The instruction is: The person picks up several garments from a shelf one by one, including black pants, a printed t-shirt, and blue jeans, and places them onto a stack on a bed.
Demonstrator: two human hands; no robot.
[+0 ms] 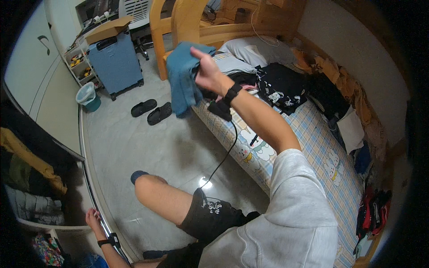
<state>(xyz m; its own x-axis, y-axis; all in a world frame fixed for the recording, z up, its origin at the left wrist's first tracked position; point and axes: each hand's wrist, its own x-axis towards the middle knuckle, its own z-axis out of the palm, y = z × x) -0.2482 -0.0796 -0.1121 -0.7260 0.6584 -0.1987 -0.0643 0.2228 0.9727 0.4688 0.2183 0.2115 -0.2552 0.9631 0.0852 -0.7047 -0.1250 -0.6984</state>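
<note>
My right hand (208,73) is closed on a blue folded garment, which looks like a pair of jeans (181,82). The cloth hangs down beside the corner of the bed, with my thumb on top of it. A black strap circles that wrist, and a dark box with a cable (220,110) hangs just below it. At the lower left, my left hand (93,219) is beside the edge of the wardrobe opening, its fingers loosely apart and nothing visible in them. Inside the wardrobe are a mustard-coloured garment (38,161) and a grey quilted piece (38,207).
Black clothes (281,87) lie on the bed's checked sheet (308,134). Beyond the bed's foot stand a blue suitcase (116,64) with an open carton (107,30) on it and a bin (89,97). Two black clogs (152,112) rest on the floor. The cable runs to my shorts.
</note>
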